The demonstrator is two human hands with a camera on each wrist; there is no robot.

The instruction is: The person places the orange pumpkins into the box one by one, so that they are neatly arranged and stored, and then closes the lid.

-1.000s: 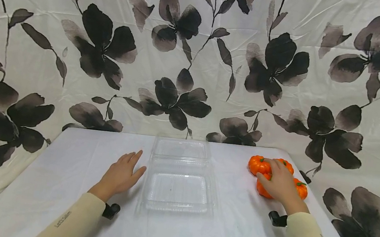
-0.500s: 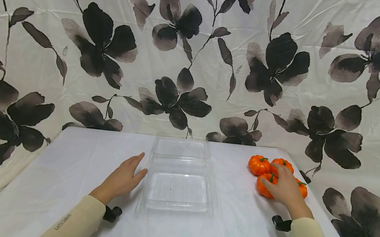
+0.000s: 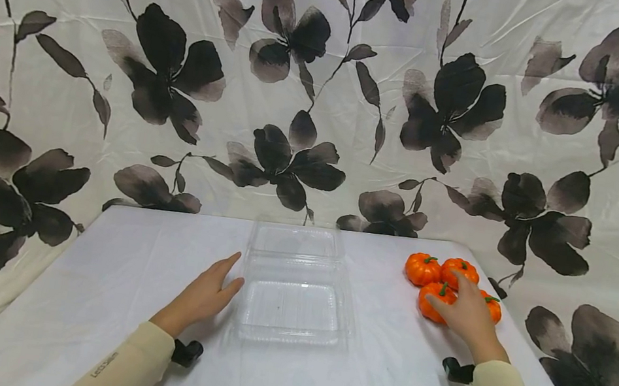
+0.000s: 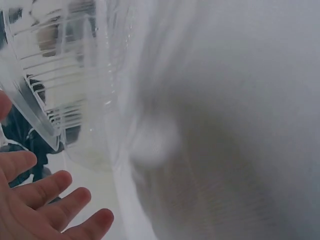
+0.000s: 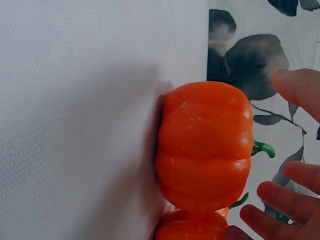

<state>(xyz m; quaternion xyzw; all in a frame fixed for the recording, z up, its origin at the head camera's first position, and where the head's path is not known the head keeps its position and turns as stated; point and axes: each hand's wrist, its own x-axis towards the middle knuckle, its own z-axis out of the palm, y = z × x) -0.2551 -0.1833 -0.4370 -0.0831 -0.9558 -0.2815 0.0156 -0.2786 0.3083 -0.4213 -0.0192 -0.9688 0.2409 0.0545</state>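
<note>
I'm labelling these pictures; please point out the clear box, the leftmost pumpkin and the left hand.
Clear box (image 3: 292, 309): head view, base floor.
Leftmost pumpkin (image 3: 422, 272): head view, ribbed side.
Left hand (image 3: 203, 293): head view, middle of the hand.

A rectangular table covered in white fabric (image 3: 318, 385) is enclosed at the back and on both sides by a slightly shiny, off-white hanging cloth (image 3: 353, 133). Large black and grey-brown flowers (image 3: 271, 148) and slender leaves (image 3: 368, 85) are printed across it. Pale light is reflected along its creases.
</note>
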